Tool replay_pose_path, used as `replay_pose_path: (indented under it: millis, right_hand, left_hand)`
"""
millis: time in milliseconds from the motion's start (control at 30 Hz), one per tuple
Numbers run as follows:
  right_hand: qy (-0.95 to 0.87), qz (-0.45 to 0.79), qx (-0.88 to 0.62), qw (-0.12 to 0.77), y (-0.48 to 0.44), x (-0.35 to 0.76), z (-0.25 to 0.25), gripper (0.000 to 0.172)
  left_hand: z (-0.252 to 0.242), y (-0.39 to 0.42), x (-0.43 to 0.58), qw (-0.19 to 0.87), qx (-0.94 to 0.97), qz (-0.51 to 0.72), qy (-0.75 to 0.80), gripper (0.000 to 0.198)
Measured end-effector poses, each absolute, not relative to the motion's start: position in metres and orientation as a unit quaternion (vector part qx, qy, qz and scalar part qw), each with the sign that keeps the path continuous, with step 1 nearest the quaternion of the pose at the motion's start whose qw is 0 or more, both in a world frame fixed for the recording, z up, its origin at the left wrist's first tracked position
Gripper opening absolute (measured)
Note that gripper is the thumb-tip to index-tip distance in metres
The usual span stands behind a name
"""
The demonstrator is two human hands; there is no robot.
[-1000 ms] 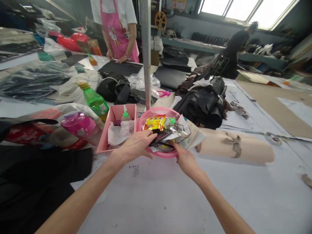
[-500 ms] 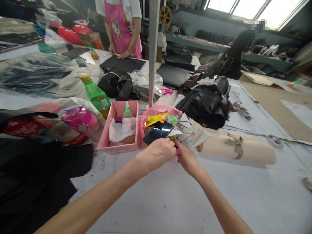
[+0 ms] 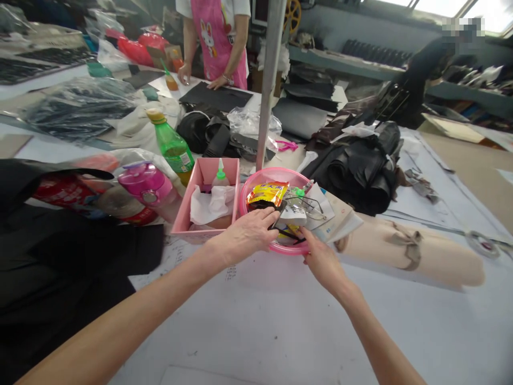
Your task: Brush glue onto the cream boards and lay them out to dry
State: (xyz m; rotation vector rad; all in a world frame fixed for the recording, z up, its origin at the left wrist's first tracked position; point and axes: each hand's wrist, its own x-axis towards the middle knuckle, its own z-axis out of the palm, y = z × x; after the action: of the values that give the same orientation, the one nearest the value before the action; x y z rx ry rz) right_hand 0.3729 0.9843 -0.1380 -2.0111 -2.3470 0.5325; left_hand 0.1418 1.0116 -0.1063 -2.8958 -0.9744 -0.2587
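Observation:
My left hand [image 3: 250, 233] reaches into a pink plastic bowl [image 3: 276, 172], its fingers curled over a black phone [image 3: 262, 206] that lies under a yellow snack packet [image 3: 267, 192]. At the bowl's near rim, my right hand [image 3: 320, 259] is pinched among white paper slips and a thin black item; what it grips is hidden. A pair of wire glasses [image 3: 310, 206] and a small green-capped bottle also lie in the bowl.
A pink box [image 3: 200, 182] with tissue stands left of the bowl, beside a green bottle [image 3: 173, 147] and a pink bottle [image 3: 146, 184]. Behind are a metal pole [image 3: 266, 80] and black leather pieces [image 3: 360, 171]. A beige roll [image 3: 412, 254] lies right. A person in a pink apron [image 3: 216, 32] works opposite.
Half a second ago my left hand held the phone lifted above the bowl; now it is lowered back in under the yellow packet. My right hand stayed at the near rim.

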Motion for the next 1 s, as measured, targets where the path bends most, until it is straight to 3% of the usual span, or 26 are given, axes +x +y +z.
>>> replay_pose_path:
  millis: [100, 233, 400, 767, 900, 1000]
  right_hand:
    - [-0.760, 0.087, -0.640, -0.076, 0.979, 0.371, -0.132, 0.044]
    - [-0.757, 0.060, -0.635, -0.146, 0.978, 0.366, -0.125, 0.041]
    - [-0.767, 0.093, -0.619, -0.144, 0.987, 0.359, -0.123, 0.026]
    - [-0.757, 0.116, -0.636, -0.095, 0.979, 0.362, -0.126, 0.025]
    - [-0.738, 0.092, -0.660, -0.104, 0.961, 0.355, -0.107, 0.044]
    - [-0.752, 0.085, -0.650, -0.066, 0.952, 0.345, -0.094, 0.037]
  left_hand:
    - [-0.108, 1.015, 0.145, 0.036, -0.931, -0.102, -0.348, 0.039]
    - [-0.103, 1.023, 0.154, 0.062, -0.921, -0.082, -0.375, 0.024]
    - [-0.110, 1.036, 0.158, 0.087, -0.932, -0.048, -0.349, 0.015]
    - [-0.092, 1.050, 0.162, 0.045, -0.901, -0.018, -0.431, 0.018]
    - [-0.089, 1.056, 0.164, 0.038, -0.894, -0.008, -0.447, 0.019]
    - [-0.091, 1.059, 0.164, 0.048, -0.894, -0.003, -0.445, 0.018]
